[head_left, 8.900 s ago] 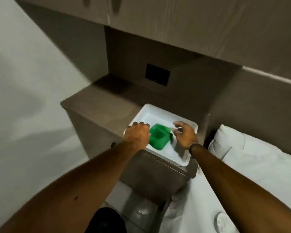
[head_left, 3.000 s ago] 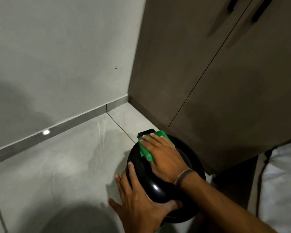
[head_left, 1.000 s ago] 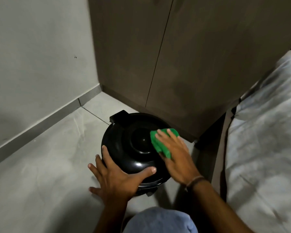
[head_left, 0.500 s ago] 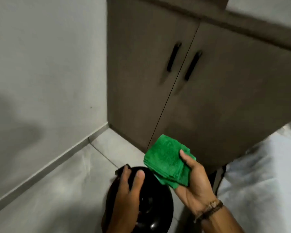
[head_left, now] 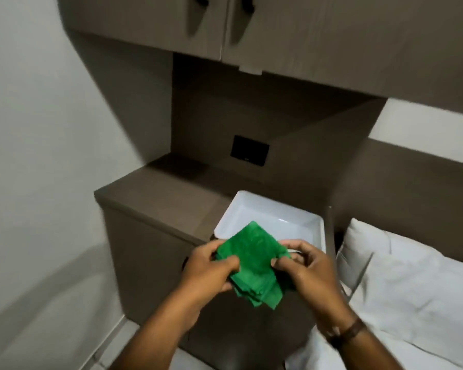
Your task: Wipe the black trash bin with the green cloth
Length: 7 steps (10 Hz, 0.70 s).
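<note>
Above white tray (head_left: pixel 316 231), both hands' grip pinching green cloth (head_left: pixel 251 260), seemingly folded

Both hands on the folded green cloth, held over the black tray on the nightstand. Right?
Not quite: the tray is white, not black. The head view shows both the left hand and right hand gripping the folded green cloth above its near edge on the nightstand.
</note>
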### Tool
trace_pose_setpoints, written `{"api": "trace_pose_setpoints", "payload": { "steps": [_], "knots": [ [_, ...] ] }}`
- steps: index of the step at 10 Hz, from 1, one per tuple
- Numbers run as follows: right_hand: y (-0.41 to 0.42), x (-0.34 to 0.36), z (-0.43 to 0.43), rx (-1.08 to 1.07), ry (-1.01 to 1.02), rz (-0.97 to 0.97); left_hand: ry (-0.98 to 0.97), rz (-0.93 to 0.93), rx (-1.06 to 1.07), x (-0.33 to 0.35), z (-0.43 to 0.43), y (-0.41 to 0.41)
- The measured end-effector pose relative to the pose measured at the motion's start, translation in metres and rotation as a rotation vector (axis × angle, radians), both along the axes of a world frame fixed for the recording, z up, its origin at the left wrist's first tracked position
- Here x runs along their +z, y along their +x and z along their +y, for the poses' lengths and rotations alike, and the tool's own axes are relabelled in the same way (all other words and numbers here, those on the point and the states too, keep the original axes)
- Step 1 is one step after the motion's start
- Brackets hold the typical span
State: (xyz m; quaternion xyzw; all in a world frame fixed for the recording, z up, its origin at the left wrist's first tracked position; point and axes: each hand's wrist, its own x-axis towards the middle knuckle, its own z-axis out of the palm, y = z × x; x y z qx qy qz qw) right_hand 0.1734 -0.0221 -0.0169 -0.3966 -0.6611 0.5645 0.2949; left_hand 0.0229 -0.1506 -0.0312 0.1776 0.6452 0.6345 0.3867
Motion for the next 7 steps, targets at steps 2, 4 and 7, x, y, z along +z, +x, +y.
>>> {"api": "trace_pose_setpoints", "payload": {
  "steps": [2,4,7],
  "knots": [
    [-0.038,0.034,0.133,-0.164,-0.079,-0.309,-0.229,0.256,-0.084,0.050,0.150,-0.038],
    [-0.071,-0.005,0.195,-0.089,-0.065,-0.727,-0.570,0.467,-0.158,-0.003,0.232,-0.061],
    [-0.070,-0.017,0.196,-0.077,0.227,-1.027,-0.825,1.133,-0.185,-0.003,0.243,-0.037]
  ]
}}
